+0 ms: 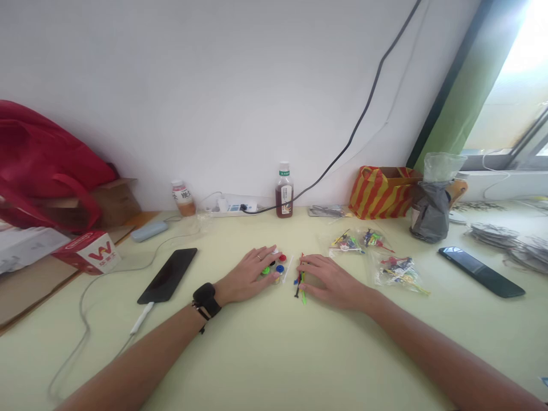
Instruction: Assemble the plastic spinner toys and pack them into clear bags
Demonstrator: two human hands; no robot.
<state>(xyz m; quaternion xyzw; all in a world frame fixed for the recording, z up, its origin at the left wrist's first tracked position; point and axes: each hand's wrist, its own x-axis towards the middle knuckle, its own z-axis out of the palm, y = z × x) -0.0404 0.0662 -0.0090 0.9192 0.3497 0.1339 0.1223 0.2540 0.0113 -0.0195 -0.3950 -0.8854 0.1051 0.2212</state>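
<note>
My left hand (250,275), with a ring and a black watch on the wrist, lies with its fingers stretched beside and partly over several small round coloured pieces. Among them are a red piece (282,258), a blue piece (279,268) and a green piece (265,270); others are partly hidden by the fingers. To their right lies a thin white stick (289,268). My right hand (331,281) rests low on the table, fingers extended and touching a bunch of thin coloured plastic sticks (297,290), black, red and yellow-green among them. Its fingertips cover part of the bunch.
Clear bags of coloured plastic pieces (398,271) lie right of my right hand. Phones lie at left (168,276) and right (482,272). A drink bottle (285,191) and a power strip (233,206) stand by the wall. A black cable (363,111) hangs down to the strip.
</note>
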